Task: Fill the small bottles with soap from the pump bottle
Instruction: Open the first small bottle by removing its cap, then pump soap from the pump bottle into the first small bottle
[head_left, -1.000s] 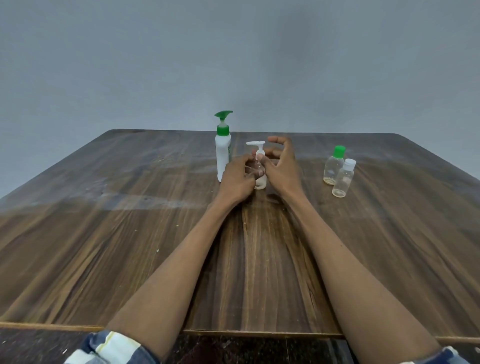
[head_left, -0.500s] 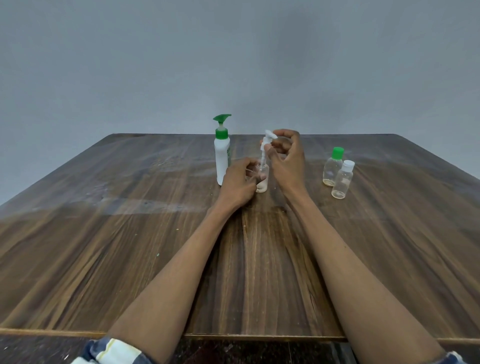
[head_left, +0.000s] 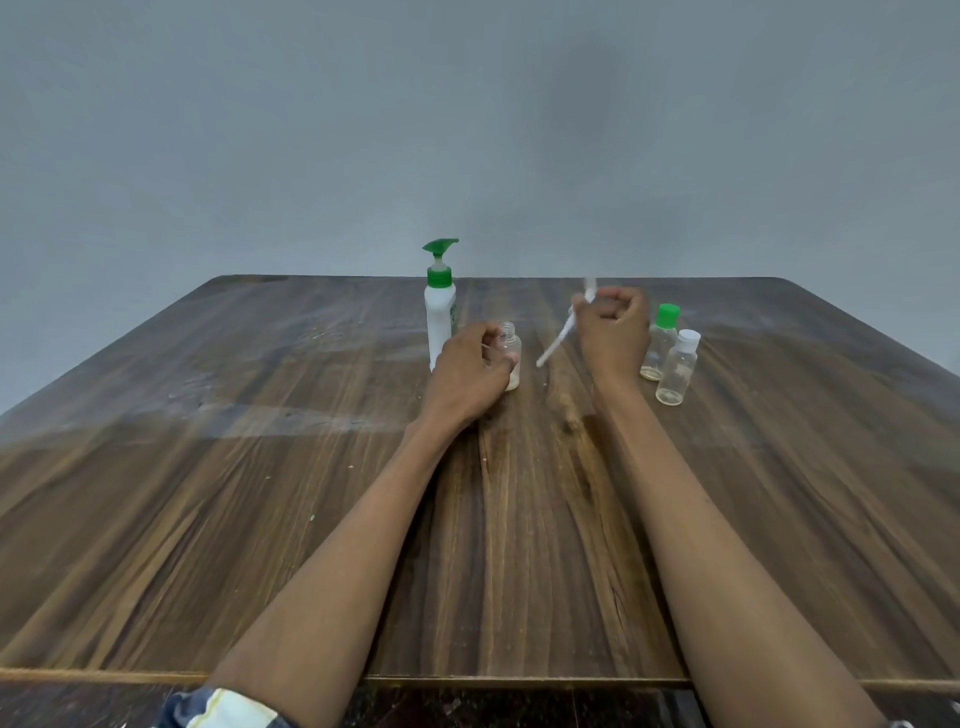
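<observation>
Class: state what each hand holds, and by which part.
The left hand grips the open small bottle round its body. The right hand holds the removed white pump by its head end, tube hanging free.

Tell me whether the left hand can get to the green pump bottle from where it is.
Probably yes: the pump bottle stands just behind the left hand, nothing between, but its fingers must first release the small open bottle.

Light is soft & even, a bit dim, w/ only faint shadows under the arms on the counter (head_left: 260, 519); a pale sheen runs across the left part of the wood. The white pump stem (head_left: 558, 340) in the right hand (head_left: 613, 332) is smeared by motion blur, everything else fairly sharp. Wide-angle lens splays the counter edges outward toward the frame sides.
</observation>
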